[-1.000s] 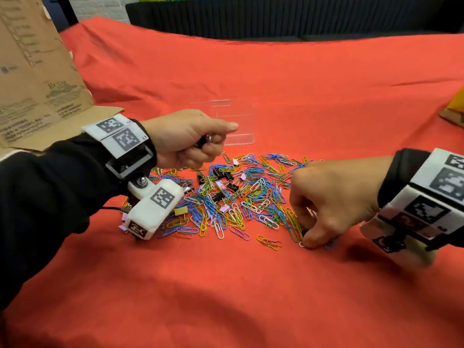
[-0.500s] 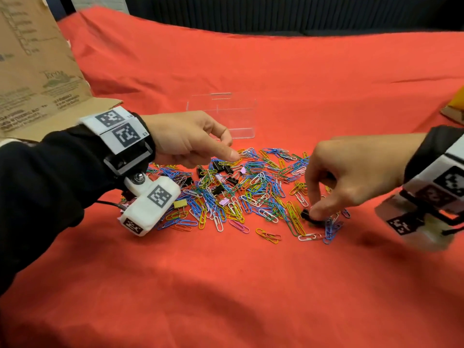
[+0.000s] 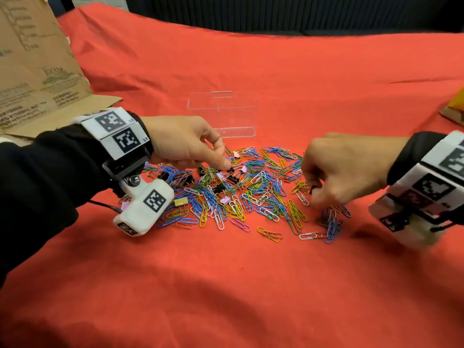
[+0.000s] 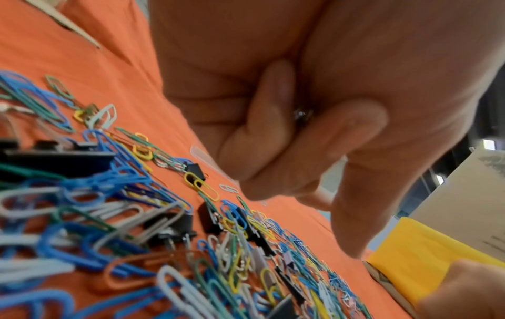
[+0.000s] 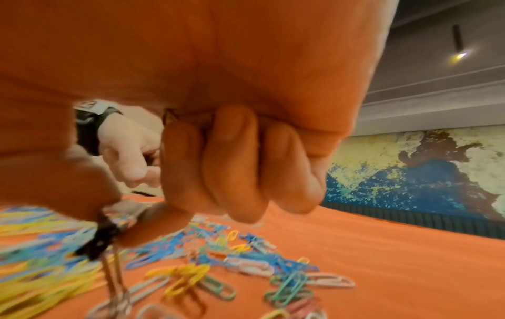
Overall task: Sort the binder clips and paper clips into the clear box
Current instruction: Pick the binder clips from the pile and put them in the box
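A heap of coloured paper clips [image 3: 253, 192] mixed with black and pastel binder clips lies on the red cloth. Behind it stands the clear box [image 3: 236, 121], which looks empty. My left hand [image 3: 218, 160] reaches over the heap's far left, index finger stretched to a black binder clip [image 3: 229, 169]. Its other fingers [image 4: 273, 133] curl round a small metal part of a clip [image 4: 300, 113]. At the heap's right edge my right hand [image 3: 313, 194] pinches a black binder clip [image 5: 101, 235] between thumb and forefinger, wire handles hanging down, just above the cloth.
An open cardboard box [image 3: 37, 71] stands at the far left, its flap lying on the cloth. A yellow object on cardboard [image 3: 455, 106] sits at the right edge. A dark upholstered back runs behind the table. Bare red cloth [image 3: 226, 285] spreads in front of the heap.
My right hand has lifted a black binder clip off the cloth and raised it slightly. My left hand has come down from a closed grip and stretched its index finger into the heap.
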`<act>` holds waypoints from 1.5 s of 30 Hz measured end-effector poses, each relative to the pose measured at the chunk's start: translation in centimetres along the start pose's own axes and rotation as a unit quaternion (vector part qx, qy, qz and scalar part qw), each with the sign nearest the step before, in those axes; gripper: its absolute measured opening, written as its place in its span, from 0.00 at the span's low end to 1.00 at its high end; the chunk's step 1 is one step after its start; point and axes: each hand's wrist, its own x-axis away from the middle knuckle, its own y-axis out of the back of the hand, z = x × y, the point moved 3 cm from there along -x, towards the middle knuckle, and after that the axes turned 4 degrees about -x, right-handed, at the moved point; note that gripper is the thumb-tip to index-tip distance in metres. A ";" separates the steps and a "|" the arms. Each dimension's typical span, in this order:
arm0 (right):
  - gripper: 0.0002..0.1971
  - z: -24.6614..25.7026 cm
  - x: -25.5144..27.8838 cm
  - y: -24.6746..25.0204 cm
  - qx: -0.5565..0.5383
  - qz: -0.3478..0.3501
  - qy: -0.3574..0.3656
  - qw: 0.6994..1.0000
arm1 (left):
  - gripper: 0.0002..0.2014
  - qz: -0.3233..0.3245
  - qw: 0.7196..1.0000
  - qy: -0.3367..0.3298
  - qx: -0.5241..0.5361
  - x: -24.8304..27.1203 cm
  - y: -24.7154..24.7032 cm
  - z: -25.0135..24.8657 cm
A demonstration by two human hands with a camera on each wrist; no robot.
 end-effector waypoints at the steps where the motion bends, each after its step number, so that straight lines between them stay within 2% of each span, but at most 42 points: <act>1: 0.12 -0.6 -0.1 0.5 -0.010 -0.010 -0.008 1.000 | 0.14 -0.003 1.000 0.000 -0.019 0.1 0.0 0.0; 3: 0.14 -1.8 -0.2 1.3 -0.065 -0.018 -0.024 0.997 | 0.15 -0.013 0.997 0.001 -0.073 0.3 0.2 -0.3; 5: 0.14 -2.7 -0.5 1.8 -0.211 -0.022 -0.042 0.976 | 0.17 -0.017 0.990 0.009 -0.141 0.4 0.2 -0.6; 7: 0.10 -3.1 -0.7 2.1 -0.370 -0.029 -0.064 0.926 | 0.19 -0.014 0.979 0.019 -0.201 0.4 0.0 -0.7; 9: 0.10 -3.5 -1.0 1.9 -0.469 -0.033 -0.078 0.879 | 0.21 -0.014 0.966 0.030 -0.256 0.3 -0.4 -0.7; 14: 0.17 -3.8 -2.2 0.9 -0.630 -0.025 -0.102 0.769 | 0.17 -0.010 0.953 0.017 -0.303 -0.1 -1.1 -0.7; 17: 0.16 -3.3 -2.6 0.6 -0.709 -0.009 -0.117 0.695 | 0.17 -0.020 0.950 0.003 -0.313 -0.3 -1.3 -0.7; 19: 0.14 -2.8 -3.0 0.5 -0.743 -0.013 -0.132 0.656 | 0.16 -0.019 0.951 -0.002 -0.309 -0.5 -1.3 -0.6; 23: 0.08 -1.7 -3.9 0.4 -0.769 -0.021 -0.145 0.622 | 0.13 -0.017 0.956 -0.003 -0.291 -0.7 -1.3 -0.3; 27: 0.05 -0.9 -4.8 -0.1 -0.784 -0.003 -0.129 0.607 | 0.11 -0.026 0.959 -0.006 -0.282 -0.6 -1.4 0.1; 29: 0.04 -0.7 -5.1 -0.5 -0.774 0.009 -0.122 0.621 | 0.12 -0.033 0.956 -0.007 -0.291 -0.6 -1.3 0.0; 31: 0.04 -0.4 -5.4 -0.8 -0.736 0.011 -0.113 0.668 | 0.17 -0.045 0.951 -0.007 -0.304 -0.5 -1.2 -0.4; 33: 0.07 -0.1 -5.6 -0.8 -0.675 0.000 -0.109 0.729 | 0.20 -0.045 0.947 -0.005 -0.319 -0.6 -1.4 -0.7; 35: 0.12 0.3 -6.1 -0.6 -0.593 -0.023 -0.094 0.799 | 0.17 -0.037 0.944 -0.008 -0.329 -0.8 -1.9 -0.9; 38: 0.12 1.3 -7.2 -0.2 -0.382 -0.068 -0.063 0.919 | 0.16 -0.034 0.944 -0.009 -0.329 -0.9 -2.1 -1.2; 39: 0.11 1.7 -7.6 -0.1 -0.304 -0.084 -0.052 0.948 | 0.15 -0.034 0.944 -0.008 -0.328 -0.9 -2.0 -1.2; 41: 0.09 2.3 -8.2 0.0 -0.184 -0.098 -0.034 0.977 | 0.14 -0.025 0.947 0.000 -0.321 -0.9 -2.0 -1.2; 45: 0.09 2.6 -8.9 0.2 -0.086 -0.100 -0.028 0.991 | 0.12 0.008 0.957 0.024 -0.290 -0.5 -2.1 -1.2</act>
